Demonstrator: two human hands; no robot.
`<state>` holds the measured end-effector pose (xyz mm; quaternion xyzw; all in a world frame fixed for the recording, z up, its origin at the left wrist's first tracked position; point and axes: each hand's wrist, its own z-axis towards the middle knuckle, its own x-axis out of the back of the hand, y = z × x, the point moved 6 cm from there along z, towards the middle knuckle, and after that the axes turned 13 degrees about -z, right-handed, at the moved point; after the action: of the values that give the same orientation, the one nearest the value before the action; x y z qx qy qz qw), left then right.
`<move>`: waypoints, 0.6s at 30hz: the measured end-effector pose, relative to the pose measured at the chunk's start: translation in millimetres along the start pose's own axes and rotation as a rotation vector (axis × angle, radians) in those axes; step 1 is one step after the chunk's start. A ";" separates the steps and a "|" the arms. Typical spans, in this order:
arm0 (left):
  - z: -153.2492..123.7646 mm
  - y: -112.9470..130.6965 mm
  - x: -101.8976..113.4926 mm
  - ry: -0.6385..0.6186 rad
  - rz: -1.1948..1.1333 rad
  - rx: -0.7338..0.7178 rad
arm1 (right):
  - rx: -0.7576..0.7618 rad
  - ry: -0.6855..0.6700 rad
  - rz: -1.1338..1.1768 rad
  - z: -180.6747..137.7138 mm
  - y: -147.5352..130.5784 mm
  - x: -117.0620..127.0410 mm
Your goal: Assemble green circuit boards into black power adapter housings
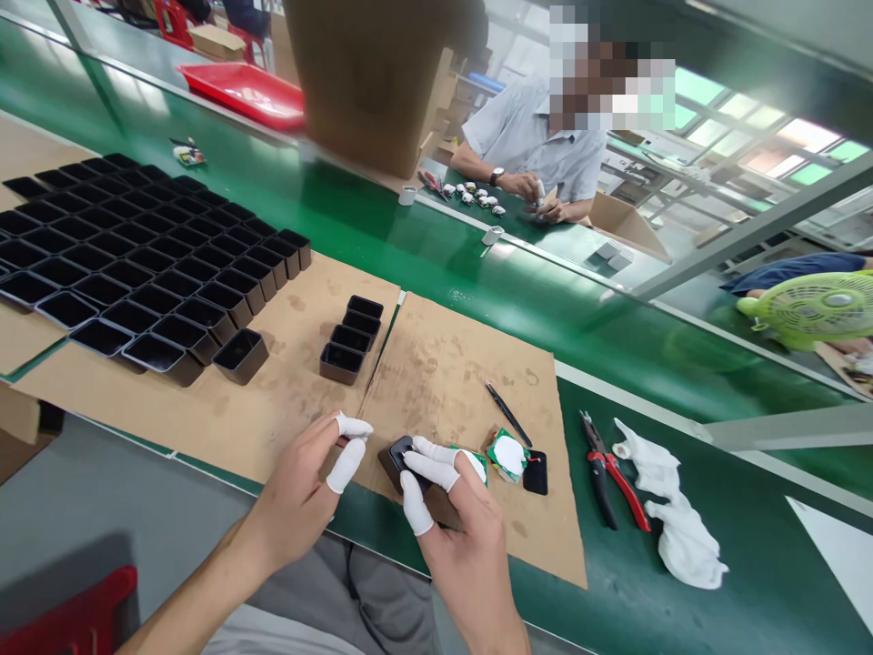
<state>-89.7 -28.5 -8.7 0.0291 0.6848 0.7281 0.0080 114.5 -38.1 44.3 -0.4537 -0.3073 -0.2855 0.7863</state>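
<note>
My right hand [460, 518], with white finger cots on its fingers, is closed at a small black box [392, 468] near the front edge of the cardboard. Its fingertips reach over the box's top and its thumb rests at the near side; what lies under the fingertips is partly hidden. To the left, my left hand [306, 487] is apart from the box, thumb and forefinger in white cots with a gap between them and nothing visible there. Beside my right hand lie a partly covered green circuit board [479, 464], another board with a white round part [508, 455] and a black flat piece [536, 473].
Many open black boxes [136, 246] stand in rows at the left, and a short row [351, 338] is mid-cardboard. A black pen-like tool [508, 414], red-handled pliers [610, 478] and white gloves [682, 518] lie to the right. A person [538, 136] works across the bench.
</note>
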 end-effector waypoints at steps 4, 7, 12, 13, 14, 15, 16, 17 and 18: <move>-0.8 -0.4 -0.1 -0.007 0.007 0.016 | 0.037 -0.038 -0.009 -2.1 1.4 0.2; -2.0 -1.0 -0.4 -0.021 0.039 0.003 | 0.095 -0.064 -0.034 -5.0 2.3 -0.8; -5.9 3.3 -9.4 -0.136 0.204 -0.189 | 0.186 -0.062 -0.105 -11.0 5.0 -1.4; -7.2 5.2 -13.0 -0.176 0.238 -0.248 | 0.199 -0.068 -0.114 -11.8 6.1 -1.6; -8.4 6.9 -16.5 -0.214 0.266 -0.299 | 0.214 -0.077 -0.123 -12.6 7.2 -1.8; -9.4 7.9 -19.5 -0.243 0.285 -0.333 | 0.232 -0.083 -0.130 -13.4 8.4 -2.0; -10.0 8.4 -21.8 -0.262 0.291 -0.350 | 0.250 -0.087 -0.138 -14.3 9.6 -2.2; -10.3 8.5 -23.2 -0.269 0.288 -0.353 | 0.267 -0.085 -0.144 -15.4 10.8 -2.2; -10.5 8.3 -23.9 -0.266 0.279 -0.345 | 0.281 -0.084 -0.147 -16.6 12.0 -2.7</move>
<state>-66.2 -40.7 -1.7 0.2170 0.5329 0.8179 0.0021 125.2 -47.3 29.2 -0.3271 -0.4093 -0.2770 0.8055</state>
